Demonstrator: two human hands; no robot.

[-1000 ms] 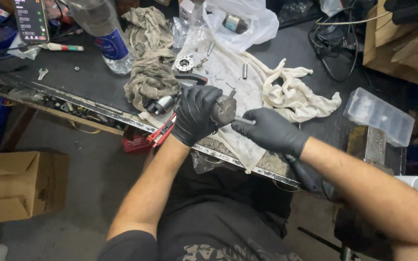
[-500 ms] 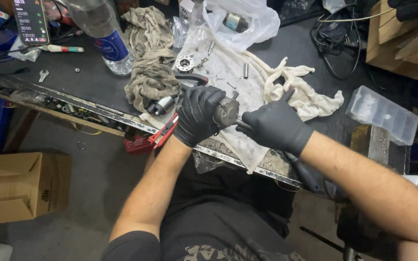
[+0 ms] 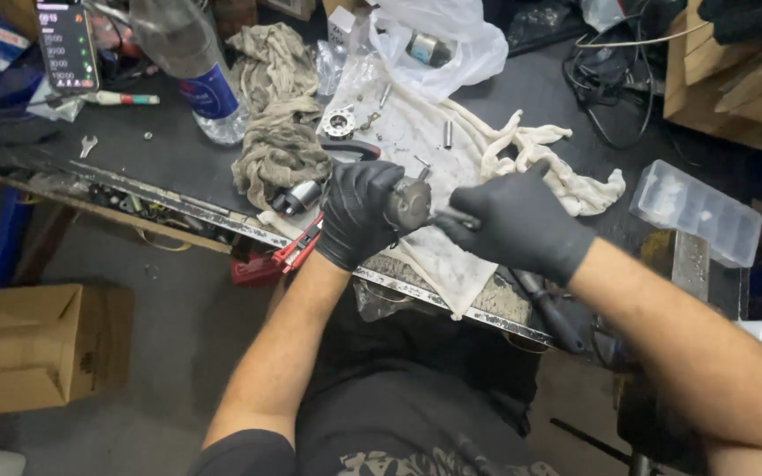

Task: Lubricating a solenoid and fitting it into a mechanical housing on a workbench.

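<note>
My left hand (image 3: 356,211), in a black glove, is closed around a small grey cylindrical metal part (image 3: 409,203) just above the front edge of the dark workbench (image 3: 178,159). My right hand (image 3: 515,220), also in a black glove, grips a thin dark tool (image 3: 453,217) whose tip meets the side of that part. Both hands hover over a stained white cloth (image 3: 434,256) spread on the bench. A second small metal cylinder (image 3: 297,197) lies just left of my left hand.
A crumpled grey rag (image 3: 277,141), a plastic bottle (image 3: 191,70), a phone (image 3: 67,46), a white plastic bag (image 3: 438,44) and small metal pieces (image 3: 340,122) lie on the bench. A clear plastic box (image 3: 697,211) sits right. A cardboard box (image 3: 33,348) stands on the floor.
My right hand has shifted slightly right and up with the tool still against the part. My left hand keeps its hold on the cylinder.
</note>
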